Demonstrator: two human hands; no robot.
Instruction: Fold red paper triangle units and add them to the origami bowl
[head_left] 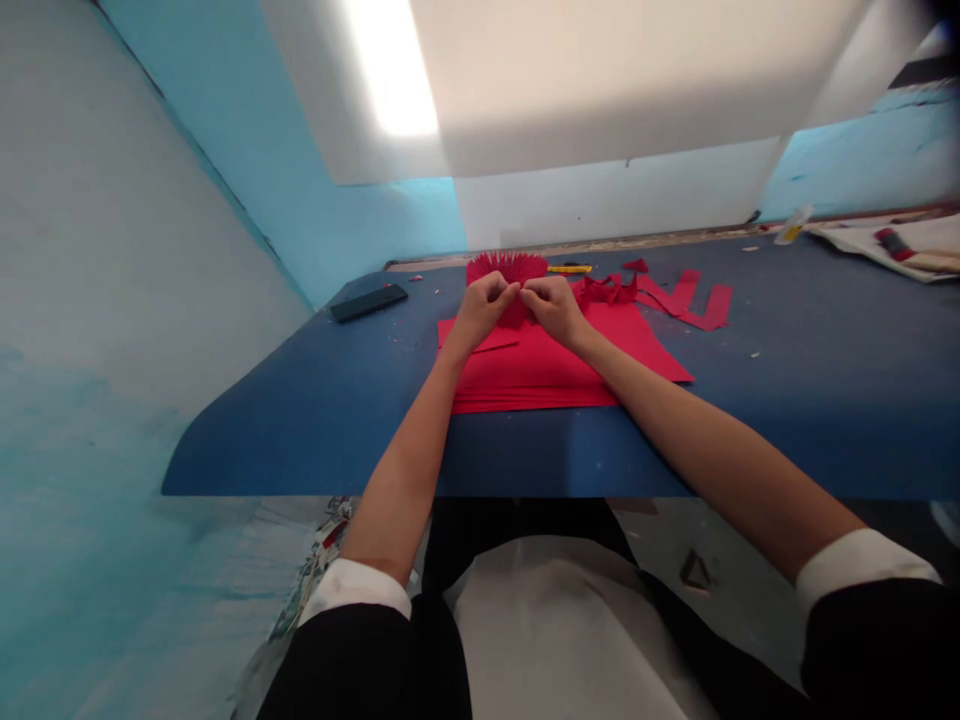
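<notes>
Left hand and right hand: fingers curled narrow, tips nearly meeting, at the near side of the fringed red paper; whether they grip it, cannot tell. Fringed red paper: at the far edge of a stack of red sheets, on the blue bench. Red strips: right of the stack. Yellow tool: beyond the right hand. Flat dark object: left. Small bottle: far right.
</notes>
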